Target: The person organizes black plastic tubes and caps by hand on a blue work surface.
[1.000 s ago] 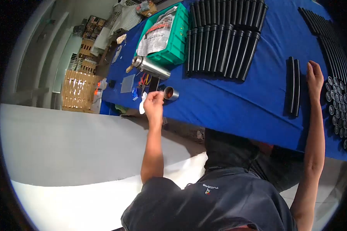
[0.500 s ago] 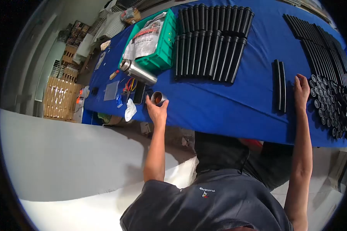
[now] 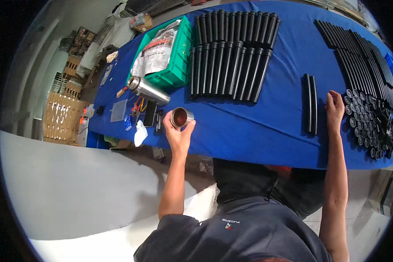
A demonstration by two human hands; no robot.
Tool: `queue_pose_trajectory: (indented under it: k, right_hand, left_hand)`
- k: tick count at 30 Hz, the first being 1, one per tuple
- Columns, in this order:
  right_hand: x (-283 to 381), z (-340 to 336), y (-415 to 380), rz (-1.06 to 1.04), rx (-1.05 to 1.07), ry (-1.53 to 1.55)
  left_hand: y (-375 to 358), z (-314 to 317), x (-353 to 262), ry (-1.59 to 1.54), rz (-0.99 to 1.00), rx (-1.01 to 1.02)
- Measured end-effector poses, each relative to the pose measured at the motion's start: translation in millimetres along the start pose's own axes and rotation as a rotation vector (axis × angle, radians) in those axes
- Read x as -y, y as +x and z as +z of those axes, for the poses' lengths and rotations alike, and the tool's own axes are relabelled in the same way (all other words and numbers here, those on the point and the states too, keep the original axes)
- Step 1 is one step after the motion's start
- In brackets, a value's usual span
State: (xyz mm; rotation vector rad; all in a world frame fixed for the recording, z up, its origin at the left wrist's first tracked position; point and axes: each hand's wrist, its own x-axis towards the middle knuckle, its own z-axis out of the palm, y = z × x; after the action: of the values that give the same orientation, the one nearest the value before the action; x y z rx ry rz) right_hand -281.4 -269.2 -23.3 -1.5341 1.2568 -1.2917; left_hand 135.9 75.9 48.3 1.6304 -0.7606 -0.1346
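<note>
Our left hand (image 3: 178,139) has closed around the steel cup (image 3: 183,117), pinching it, mouth toward us, by the worktop's (image 3: 249,135) near edge.

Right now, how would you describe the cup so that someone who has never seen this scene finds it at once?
On the blue table, find the green crate. By it is the steel flask; just below that in the picture, the left hand holds the cup. Unlike the long flask, the cup is short, with brown showing inside its open mouth.

Flask (image 3: 149,91) left of cup (image 3: 181,117); newspaper (image 3: 158,53) in crate (image 3: 174,79)
</note>
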Motion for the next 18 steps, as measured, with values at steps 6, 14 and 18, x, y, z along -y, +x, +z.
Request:
queue_pose_trajectory:
  k: [6, 14, 18]
  right_hand:
    - [7.0, 0.3, -3.1, 0.027, -0.012, 0.004]
    - [7.7, 5.2, -4.3, 0.005, -0.058, 0.047]
    - [10.3, 3.6, -4.3, -0.008, -0.057, -0.053]
  left_hand:
    - [-48.2, 59.8, -104.6, -0.231, -0.002, 0.314]
    - [-78.7, 119.9, -195.2, -0.478, 0.357, 0.838]
    - [-85.5, 130.8, -238.5, -0.425, 0.555, 0.898]
